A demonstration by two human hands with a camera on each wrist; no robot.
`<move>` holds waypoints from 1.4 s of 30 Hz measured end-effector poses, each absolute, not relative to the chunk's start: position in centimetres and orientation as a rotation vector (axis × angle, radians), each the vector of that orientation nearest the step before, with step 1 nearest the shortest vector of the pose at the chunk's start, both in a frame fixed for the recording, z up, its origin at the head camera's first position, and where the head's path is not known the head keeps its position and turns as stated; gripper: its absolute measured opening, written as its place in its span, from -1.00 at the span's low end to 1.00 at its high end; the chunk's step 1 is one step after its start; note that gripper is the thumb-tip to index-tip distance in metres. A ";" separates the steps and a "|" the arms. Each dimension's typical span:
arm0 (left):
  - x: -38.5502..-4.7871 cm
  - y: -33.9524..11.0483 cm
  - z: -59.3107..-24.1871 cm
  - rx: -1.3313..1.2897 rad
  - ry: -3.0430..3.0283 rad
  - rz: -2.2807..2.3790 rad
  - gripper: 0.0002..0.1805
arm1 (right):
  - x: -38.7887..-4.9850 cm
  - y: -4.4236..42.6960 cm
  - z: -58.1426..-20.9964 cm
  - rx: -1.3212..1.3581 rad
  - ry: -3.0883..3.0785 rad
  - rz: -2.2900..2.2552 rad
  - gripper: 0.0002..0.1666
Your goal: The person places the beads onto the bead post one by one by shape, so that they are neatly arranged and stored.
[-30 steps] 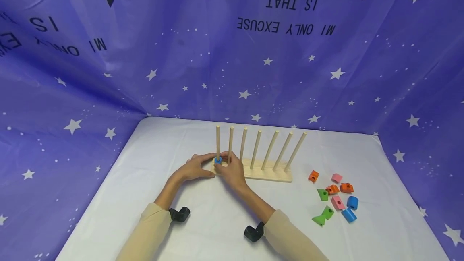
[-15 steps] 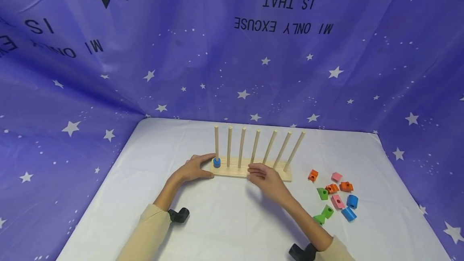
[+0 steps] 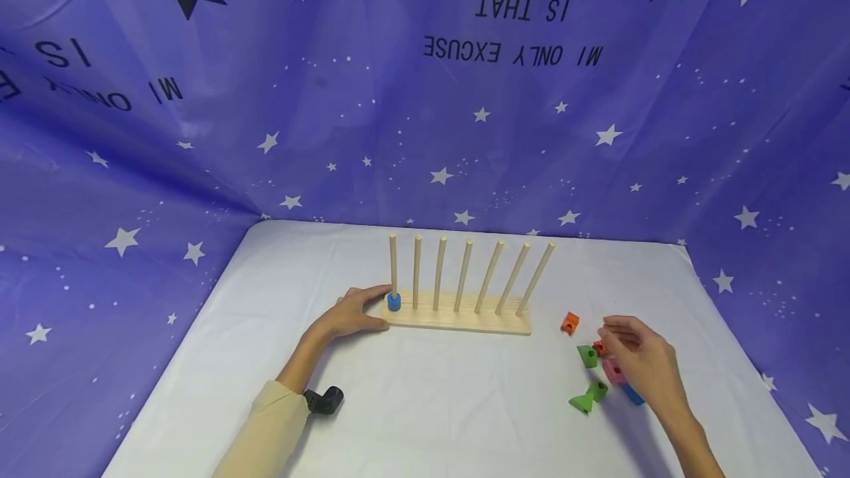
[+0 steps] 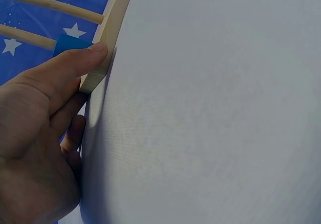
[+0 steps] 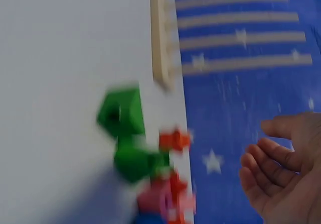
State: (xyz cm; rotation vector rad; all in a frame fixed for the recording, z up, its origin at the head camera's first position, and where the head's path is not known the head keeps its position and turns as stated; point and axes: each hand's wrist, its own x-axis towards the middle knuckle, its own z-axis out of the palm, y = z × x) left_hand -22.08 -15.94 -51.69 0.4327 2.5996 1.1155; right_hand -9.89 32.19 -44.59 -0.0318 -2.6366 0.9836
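A wooden peg rack (image 3: 458, 321) with several upright pegs stands on the table. One blue bead (image 3: 394, 302) sits at the foot of its leftmost peg. My left hand (image 3: 352, 313) grips the rack's left end; in the left wrist view the thumb lies on the base edge (image 4: 114, 25) beside the blue bead (image 4: 69, 43). Over the loose beads at the right hovers my right hand (image 3: 647, 364), fingers loosely bent and holding nothing. Beneath or beside it lie a pink bead (image 3: 612, 370), a green bead (image 3: 587, 355) and a blue bead (image 3: 633, 393), partly covered.
An orange bead (image 3: 569, 323) lies between the rack and the other beads. More green beads (image 3: 583, 403) are nearer the front. A white cloth (image 3: 425, 404) covers the table, and a purple star-printed curtain (image 3: 385, 109) surrounds its back and sides.
My right hand has left the blue bead on the leftmost peg and travelled right to above the loose beads. The left hand has stayed on the rack's end.
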 end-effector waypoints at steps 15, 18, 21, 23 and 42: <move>-21.9 -15.8 -51.7 0.451 2.612 1.123 -0.14 | -8.9 40.0 -47.7 -0.640 -3.088 0.943 -0.16; -21.9 -15.9 -51.7 0.456 2.616 1.122 -0.14 | -9.1 40.0 -48.2 -0.713 -3.058 0.978 -0.16; -21.8 -15.9 -51.7 0.450 2.623 1.110 -0.14 | -9.4 40.0 -48.4 -0.749 -3.017 1.001 -0.16; -21.8 -16.0 -51.6 0.441 2.620 1.114 -0.15 | -9.5 40.0 -48.5 -0.748 -3.015 1.001 -0.16; -22.0 -15.8 -51.8 0.431 2.614 1.102 -0.14 | -9.6 36.4 -42.8 -0.266 -2.886 0.884 -0.43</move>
